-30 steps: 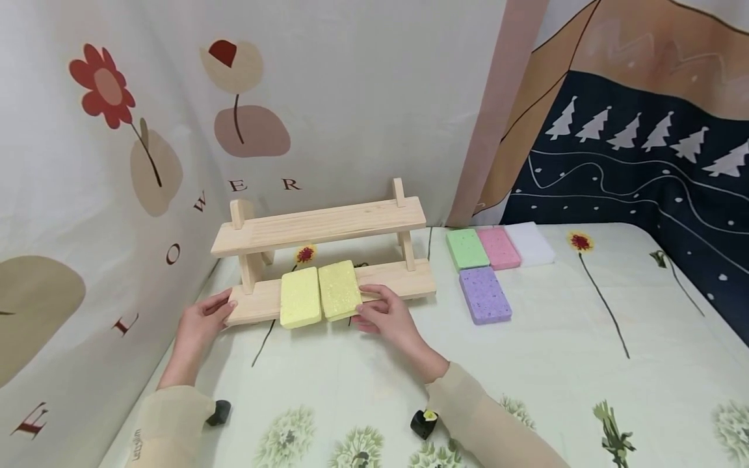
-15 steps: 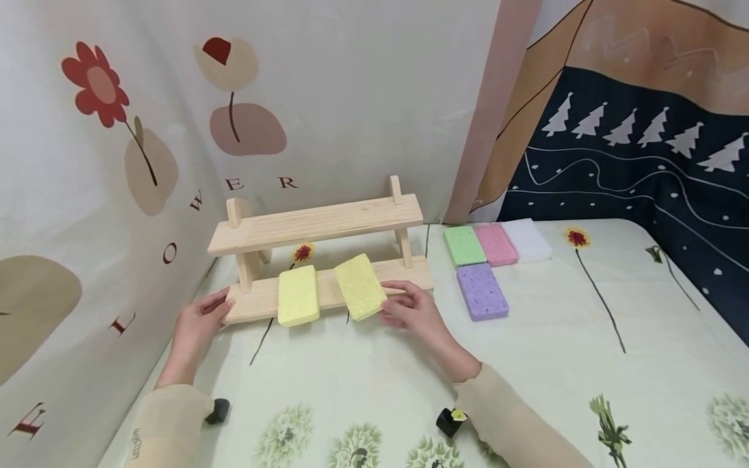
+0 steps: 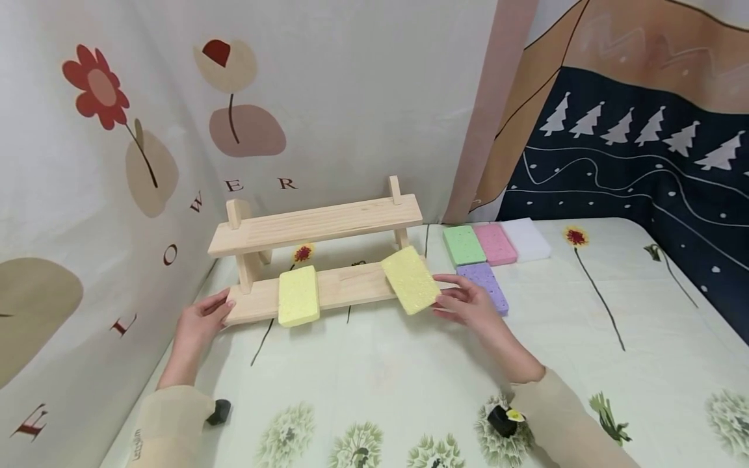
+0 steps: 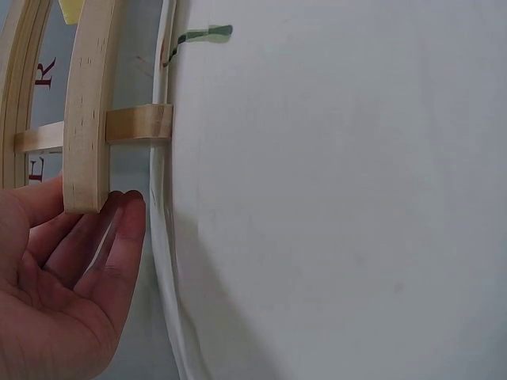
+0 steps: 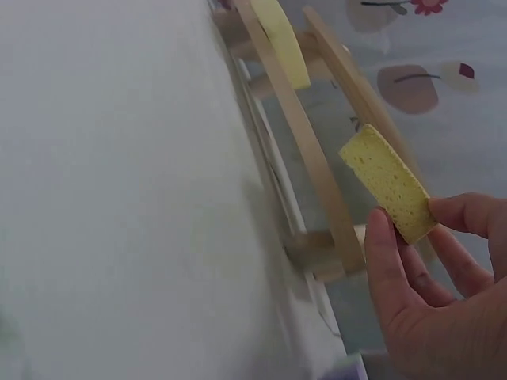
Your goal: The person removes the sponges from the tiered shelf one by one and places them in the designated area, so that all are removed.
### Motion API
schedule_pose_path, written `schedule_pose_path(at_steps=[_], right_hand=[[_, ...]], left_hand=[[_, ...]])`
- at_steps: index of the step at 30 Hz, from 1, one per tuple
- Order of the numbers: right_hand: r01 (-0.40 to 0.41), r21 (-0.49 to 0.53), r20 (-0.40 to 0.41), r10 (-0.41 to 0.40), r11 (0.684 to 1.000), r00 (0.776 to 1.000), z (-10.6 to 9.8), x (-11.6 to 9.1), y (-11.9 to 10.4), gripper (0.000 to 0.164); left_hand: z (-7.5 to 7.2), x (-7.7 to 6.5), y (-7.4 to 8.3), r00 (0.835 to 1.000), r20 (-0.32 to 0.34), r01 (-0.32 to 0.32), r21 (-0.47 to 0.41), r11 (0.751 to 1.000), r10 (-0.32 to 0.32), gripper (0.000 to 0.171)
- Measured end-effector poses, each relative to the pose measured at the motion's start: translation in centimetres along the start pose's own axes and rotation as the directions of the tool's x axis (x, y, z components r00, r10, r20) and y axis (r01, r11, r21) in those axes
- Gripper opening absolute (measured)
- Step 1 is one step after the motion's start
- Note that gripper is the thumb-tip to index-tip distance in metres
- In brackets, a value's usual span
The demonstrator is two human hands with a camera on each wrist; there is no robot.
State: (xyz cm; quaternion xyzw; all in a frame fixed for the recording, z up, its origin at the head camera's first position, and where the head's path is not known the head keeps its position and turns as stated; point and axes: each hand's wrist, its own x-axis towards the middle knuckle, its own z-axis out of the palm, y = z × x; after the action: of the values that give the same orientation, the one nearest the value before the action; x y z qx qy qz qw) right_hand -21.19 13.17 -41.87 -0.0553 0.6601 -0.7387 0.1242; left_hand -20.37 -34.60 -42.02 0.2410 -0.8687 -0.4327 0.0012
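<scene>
A two-tier wooden shelf [image 3: 316, 225] stands against the back cloth. My left hand [image 3: 201, 320] grips the left end of its lower board [image 4: 87, 150], thumb on one face and fingers on the other. On that board, left of the middle, lies one yellow sponge [image 3: 299, 296]. A second yellow sponge [image 3: 411, 281] is held tilted over the board's right end, pinched at its right edge by my right hand [image 3: 468, 302]. The right wrist view shows this porous sponge [image 5: 388, 182] between thumb and fingers. Behind the right hand, a purple sponge [image 3: 488, 283] is partly covered.
Green [image 3: 464, 246], pink [image 3: 495, 244] and white [image 3: 526, 239] sponges lie side by side to the right of the shelf. The cloth-covered table [image 3: 374, 364] is printed with flowers. Hanging cloth [image 3: 351, 97] rises behind the shelf.
My right hand has lifted the second yellow sponge away from beside the first and carried it right, turning it askew. My left hand stays at the shelf's left end.
</scene>
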Motion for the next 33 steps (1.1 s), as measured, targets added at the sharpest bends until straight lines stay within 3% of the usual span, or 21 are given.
schedule_pose_path(at_steps=[7, 13, 19, 25, 33], right_hand=[[0.015, -0.010, -0.062, -0.016, 1.000, 0.998, -4.2, -1.2, -0.9, 0.037], [-0.025, -0.020, -0.147, 0.021, 0.999, 0.989, -7.8, -2.0, -1.6, 0.036], [0.003, 0.047, -0.194, 0.006, 0.999, 0.981, -10.9, -2.9, -1.7, 0.032], [0.031, 0.166, -0.196, 0.002, 0.986, 0.981, -13.3, -3.9, -1.1, 0.027], [-0.014, 0.170, -0.207, 0.050, 0.985, 0.977, -15.0, -4.3, -0.4, 0.028]], left_hand=[[0.0, 0.0, 0.0, 1.000, 0.001, -0.014, -0.006, 1.000, 0.014, 0.052], [0.0, -0.1, 0.0, 1.000, 0.006, -0.021, -0.004, 1.000, 0.021, 0.053], [-0.1, -0.1, -0.2, 1.000, 0.006, -0.029, -0.007, 1.000, 0.029, 0.053], [-0.1, 0.0, -0.1, 1.000, 0.012, -0.022, -0.018, 1.000, 0.022, 0.053], [-0.1, 0.1, -0.2, 1.000, 0.004, -0.008, -0.038, 0.999, 0.008, 0.052]])
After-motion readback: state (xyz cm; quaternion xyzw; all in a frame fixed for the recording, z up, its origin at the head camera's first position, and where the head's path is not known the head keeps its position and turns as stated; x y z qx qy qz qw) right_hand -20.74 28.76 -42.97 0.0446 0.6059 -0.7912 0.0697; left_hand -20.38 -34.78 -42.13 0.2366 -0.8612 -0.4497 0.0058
